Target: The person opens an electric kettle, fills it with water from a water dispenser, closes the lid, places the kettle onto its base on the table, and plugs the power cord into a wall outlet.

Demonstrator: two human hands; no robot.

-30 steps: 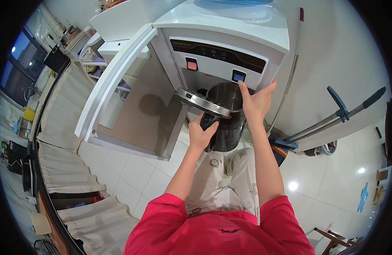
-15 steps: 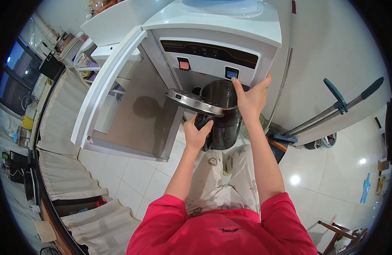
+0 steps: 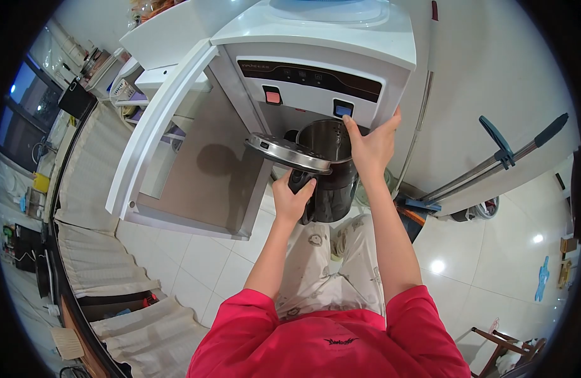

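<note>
A: Nearest item?
B: Your left hand (image 3: 291, 198) is closed around the handle (image 3: 299, 181) of the kettle (image 3: 336, 192). The lid (image 3: 287, 154) stands open above that hand.
A: Kettle axis?
B: Roughly upright, mouth (image 3: 318, 137) up, handle to your left, below the blue lever (image 3: 343, 109).
A: Your right hand (image 3: 373, 146)?
B: Spread: thumb at the lever, fingers at the water dispenser (image 3: 312, 96) side edge.

Kettle (image 3: 334, 196): dark body, bright metal interior, mouth exposed at 7 o'clock from the blue tap (image 3: 342, 110). Lid (image 3: 290, 153): metal-rimmed, raised, tilted, at 8 o'clock of the mouth. Handle (image 3: 298, 183): black, at 7 o'clock of the mouth. Water dispenser (image 3: 325, 44): white, dark control strip (image 3: 309, 79); pink tap (image 3: 273, 96) at 10 o'clock from the blue tap; door (image 3: 221, 179) open toward 8 o'clock.
</note>
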